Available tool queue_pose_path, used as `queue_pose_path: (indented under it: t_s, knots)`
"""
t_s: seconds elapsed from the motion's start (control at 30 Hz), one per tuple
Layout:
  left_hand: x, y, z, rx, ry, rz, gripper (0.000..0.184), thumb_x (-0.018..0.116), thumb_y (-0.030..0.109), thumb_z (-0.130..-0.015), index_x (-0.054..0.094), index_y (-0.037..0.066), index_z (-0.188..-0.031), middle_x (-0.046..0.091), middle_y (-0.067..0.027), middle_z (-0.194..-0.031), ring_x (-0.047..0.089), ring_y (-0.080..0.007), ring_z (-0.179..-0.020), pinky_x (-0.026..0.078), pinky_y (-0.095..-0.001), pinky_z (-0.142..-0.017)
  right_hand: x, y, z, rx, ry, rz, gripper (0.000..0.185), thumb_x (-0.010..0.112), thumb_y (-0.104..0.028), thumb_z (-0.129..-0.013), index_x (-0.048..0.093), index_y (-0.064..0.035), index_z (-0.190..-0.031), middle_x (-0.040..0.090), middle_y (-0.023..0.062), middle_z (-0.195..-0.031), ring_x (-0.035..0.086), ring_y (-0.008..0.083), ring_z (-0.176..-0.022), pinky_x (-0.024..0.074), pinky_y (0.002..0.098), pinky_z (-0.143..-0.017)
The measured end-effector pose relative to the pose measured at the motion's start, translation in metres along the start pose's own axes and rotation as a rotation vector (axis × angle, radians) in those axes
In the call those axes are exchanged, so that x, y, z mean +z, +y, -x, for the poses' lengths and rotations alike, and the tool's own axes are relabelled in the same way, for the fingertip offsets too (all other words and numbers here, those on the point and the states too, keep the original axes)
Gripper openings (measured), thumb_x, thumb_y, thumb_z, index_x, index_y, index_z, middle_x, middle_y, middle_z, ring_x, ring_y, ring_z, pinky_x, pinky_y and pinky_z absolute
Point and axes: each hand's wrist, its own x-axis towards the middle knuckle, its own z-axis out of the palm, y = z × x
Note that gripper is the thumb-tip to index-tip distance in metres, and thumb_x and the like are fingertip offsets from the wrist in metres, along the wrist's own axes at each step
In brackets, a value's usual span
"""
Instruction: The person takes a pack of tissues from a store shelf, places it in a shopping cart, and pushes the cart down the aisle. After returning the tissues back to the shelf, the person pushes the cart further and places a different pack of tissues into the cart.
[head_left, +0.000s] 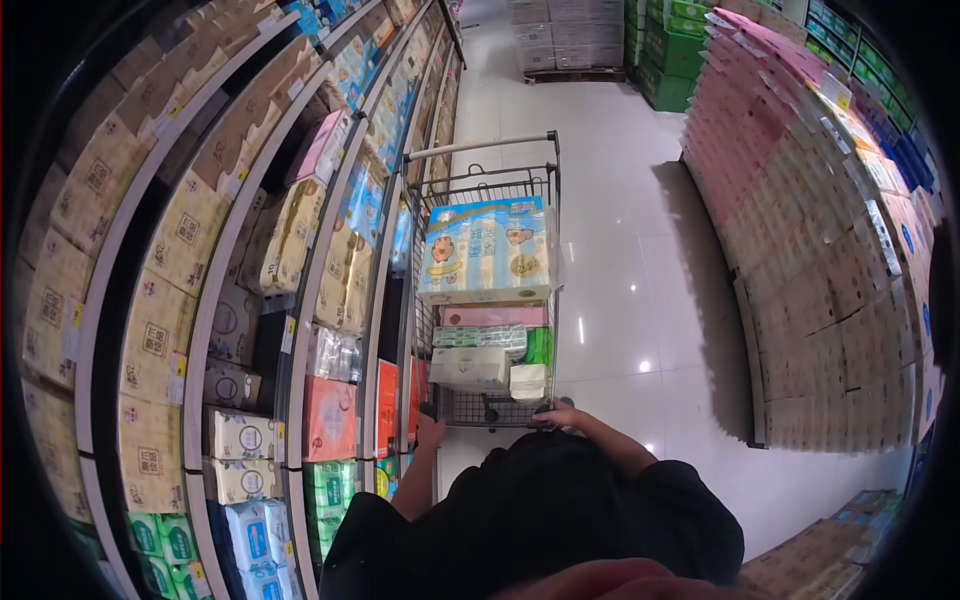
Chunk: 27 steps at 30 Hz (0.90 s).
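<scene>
A wire shopping cart (pixel 482 148) stands in the aisle in front of me. My left hand (pixel 430 428) is closed on its near left corner, and my right hand (pixel 557 413) is closed on the near right corner. In the cart, a large blue and cream pack of tissue rolls (pixel 490 250) lies towards the far end. Nearer to me are a pink pack (pixel 490 316), pale green and white packs (pixel 480 338), a cream box-like pack (pixel 468 370), a small white pack (pixel 528 381) and a bright green pack (pixel 538 345).
Shelves of tissue packs (pixel 155 340) run close along the cart's left side. To the right, across glossy floor tiles (pixel 620 310), rises a tall stack of tissue packs (pixel 810 260). A wrapped pallet load (pixel 568 40) and green boxes (pixel 672 55) stand at the aisle's far end.
</scene>
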Motion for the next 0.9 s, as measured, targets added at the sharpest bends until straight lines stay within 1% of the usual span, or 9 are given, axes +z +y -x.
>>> queue_pose_path:
  t_s: [0.03,0.1,0.23,0.4,0.5,0.57,0.63,0.7,0.9]
  knots:
    - [0.007,0.000,-0.010,-0.022,-0.029,0.006,0.082,0.063,0.026,-0.073,0.015,-0.011,-0.129,0.030,-0.0344,-0.129,0.037,-0.0453,-0.118,0.036,-0.0451,-0.095,-0.001,-0.001,-0.010,0.037,-0.003,0.003,0.093,0.073,-0.040,-0.068,0.018,-0.0065,-0.135,0.059,0.0145,-0.100,0.060,0.0231,-0.071,0.0489,0.0318,-0.058]
    - [0.008,0.025,-0.019,-0.095,0.053,0.046,0.072,0.062,0.026,-0.072,0.024,-0.011,-0.121,0.036,-0.0331,-0.122,0.041,-0.0449,-0.113,0.038,-0.0466,-0.092,-0.013,-0.006,-0.031,-0.004,0.008,-0.052,0.083,0.072,-0.040,-0.070,0.026,-0.0021,-0.129,0.055,0.0141,-0.110,0.057,0.0240,-0.093,0.0489,0.0382,-0.067]
    - [0.031,0.047,-0.044,-0.025,0.228,0.108,0.065,0.062,0.025,-0.072,0.030,-0.010,-0.115,0.041,-0.0318,-0.116,0.044,-0.0443,-0.109,0.039,-0.0473,-0.090,-0.044,-0.013,-0.060,-0.058,0.099,-0.054,0.076,0.069,-0.038,-0.072,0.029,-0.0017,-0.126,0.059,0.0128,-0.101,0.058,0.0228,-0.092,0.0493,0.0380,-0.066]
    - [0.020,0.086,-0.074,-0.059,-0.014,-0.017,0.068,0.063,0.025,-0.072,0.029,-0.013,-0.118,0.052,-0.0314,-0.104,0.053,-0.0431,-0.100,0.042,-0.0460,-0.087,-0.080,-0.074,-0.037,-0.120,0.318,0.013,0.075,0.061,-0.041,-0.078,0.026,0.0020,-0.128,0.059,0.0239,-0.103,0.058,0.0347,-0.097,0.0448,0.0404,-0.083]
    - [0.035,0.106,-0.086,-0.024,0.036,-0.120,0.068,0.063,0.022,-0.073,0.027,-0.013,-0.118,0.053,-0.0314,-0.103,0.054,-0.0432,-0.098,0.044,-0.0461,-0.085,-0.099,-0.088,-0.040,-0.024,0.476,0.206,0.076,0.058,-0.043,-0.079,0.024,0.0012,-0.130,0.055,0.0306,-0.108,0.053,0.0409,-0.105,0.0403,0.0412,-0.090]
    - [0.045,0.125,-0.094,-0.055,0.064,-0.050,0.066,0.062,0.021,-0.074,0.027,-0.013,-0.118,0.050,-0.0319,-0.106,0.054,-0.0439,-0.097,0.044,-0.0467,-0.085,-0.113,-0.104,-0.044,0.007,0.516,0.234,0.068,0.055,-0.044,-0.081,0.030,-0.0010,-0.128,0.055,0.0306,-0.106,0.053,0.0420,-0.104,0.0413,0.0434,-0.088]
    - [0.049,0.152,-0.100,-0.080,0.087,0.021,0.065,0.061,0.020,-0.074,0.026,-0.013,-0.118,0.048,-0.0323,-0.109,0.054,-0.0446,-0.097,0.045,-0.0472,-0.085,-0.126,-0.104,-0.064,-0.203,0.818,0.365,0.059,0.052,-0.044,-0.082,0.038,-0.0017,-0.121,0.056,0.0292,-0.104,0.054,0.0412,-0.100,0.0417,0.0444,-0.086]
    - [0.051,0.178,-0.108,-0.189,0.139,-0.018,0.062,0.056,0.017,-0.077,0.024,-0.014,-0.120,0.047,-0.0328,-0.107,0.054,-0.0451,-0.094,0.045,-0.0464,-0.084,-0.142,-0.115,-0.076,-0.154,0.802,0.373,0.055,0.052,-0.043,-0.082,0.042,-0.0007,-0.116,0.057,0.0282,-0.100,0.055,0.0411,-0.096,0.0422,0.0452,-0.084]
    - [0.063,0.197,-0.159,-0.081,0.136,0.035,0.064,0.052,0.015,-0.079,0.020,-0.015,-0.125,0.043,-0.0332,-0.111,0.053,-0.0441,-0.095,0.045,-0.0457,-0.083,-0.181,-0.153,-0.107,-0.080,0.788,0.386,0.046,0.053,-0.041,-0.082,0.053,0.0022,-0.095,0.061,0.0245,-0.084,0.058,0.0423,-0.085,0.0443,0.0477,-0.076]
